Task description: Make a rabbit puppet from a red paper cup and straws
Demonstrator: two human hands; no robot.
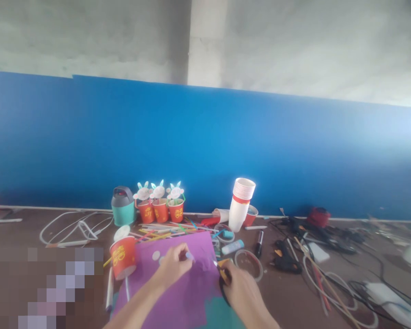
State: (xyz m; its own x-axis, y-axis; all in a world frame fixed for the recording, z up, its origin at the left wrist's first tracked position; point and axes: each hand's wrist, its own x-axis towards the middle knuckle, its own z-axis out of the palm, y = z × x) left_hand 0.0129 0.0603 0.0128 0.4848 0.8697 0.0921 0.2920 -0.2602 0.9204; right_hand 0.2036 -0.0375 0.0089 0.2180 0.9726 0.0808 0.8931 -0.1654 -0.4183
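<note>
My left hand (174,266) pinches a small pale bluish piece of paper (189,257) above a purple sheet (178,297). In my right hand (241,288) is a pair of scissors (222,273) with dark and yellow handles, its tip pointing up and left toward the sheet. The two hands are apart. White paper discs (156,255) lie on the purple sheet near my left fingers. Left of it, a red paper cup (123,257) with gold print leans, a white round piece at its top. A teal sheet (222,313) shows under the purple one.
Behind stand several red cups (160,211) bearing white rabbit-like figures, coloured sticks (164,230), a teal container (123,212) and a tall white cup stack (239,205). A glue stick (232,247), tape roll (248,265), black marker (259,243), glue gun (285,258) and cables lie rightward.
</note>
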